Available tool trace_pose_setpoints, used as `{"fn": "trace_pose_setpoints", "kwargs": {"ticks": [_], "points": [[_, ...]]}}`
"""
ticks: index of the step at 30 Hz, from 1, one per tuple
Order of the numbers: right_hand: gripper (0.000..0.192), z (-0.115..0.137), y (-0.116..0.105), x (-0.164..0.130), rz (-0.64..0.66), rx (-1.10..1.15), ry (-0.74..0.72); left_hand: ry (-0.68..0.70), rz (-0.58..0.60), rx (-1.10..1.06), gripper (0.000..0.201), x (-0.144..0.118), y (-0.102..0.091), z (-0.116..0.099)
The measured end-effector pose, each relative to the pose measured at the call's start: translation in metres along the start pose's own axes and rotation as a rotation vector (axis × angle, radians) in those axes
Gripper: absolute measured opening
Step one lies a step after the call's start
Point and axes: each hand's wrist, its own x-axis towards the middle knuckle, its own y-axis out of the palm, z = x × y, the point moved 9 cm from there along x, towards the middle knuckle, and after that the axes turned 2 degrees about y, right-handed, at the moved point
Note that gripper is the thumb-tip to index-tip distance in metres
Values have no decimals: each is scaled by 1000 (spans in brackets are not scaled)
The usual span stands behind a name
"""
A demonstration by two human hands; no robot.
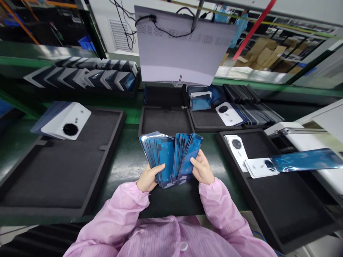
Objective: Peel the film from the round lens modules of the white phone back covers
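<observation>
Our left hand [149, 177] and right hand [201, 170] both clamp a fanned stack of blue-filmed rectangular phone frames [171, 157], held upright over the dark green bench [125, 160]. Left of the stack: large black foam tray [53, 171] w/ white camera-cutout back covers [65, 121]. Right of it: another black tray [284, 200] w/ white covers [238, 148].
</observation>
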Motion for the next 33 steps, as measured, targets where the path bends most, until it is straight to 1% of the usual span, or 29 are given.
{"fn": "trace_pose_setpoints", "kwargs": {"ticks": [4,7,10,12,14,17,21,24,26,28,30,33], "points": [[48,-16,10,-3,81,-31,102,50,42,43,64,-1,5,-2],[47,-24,12,-3,83,-27,131,50,39,64,64,-1,5,0],[45,-19,3,-1,14,-20,90,63,11,76,65,0,1,-1],[44,-9,-5,1,-37,-8,43,84,-4,78,66,0,0,-5],[44,0,-9,2,-53,16,-2,89,-14,78,65,0,-1,-6],[45,5,-5,2,-10,28,-9,97,4,82,63,-1,1,-7],[46,-7,9,-3,87,-57,68,107,57,84,60,-2,6,-5],[49,-16,17,-5,130,-83,99,35,33,41,59,-1,3,2],[50,-17,15,-5,108,-88,84,-17,7,8,60,-2,0,6],[50,-15,10,-3,69,-97,64,-39,-12,4,62,-3,0,6],[50,-13,5,-2,36,-99,48,-28,-20,28,63,-4,0,3],[47,-9,-1,-1,3,-95,35,-8,4,64,61,-4,4,0]]}}
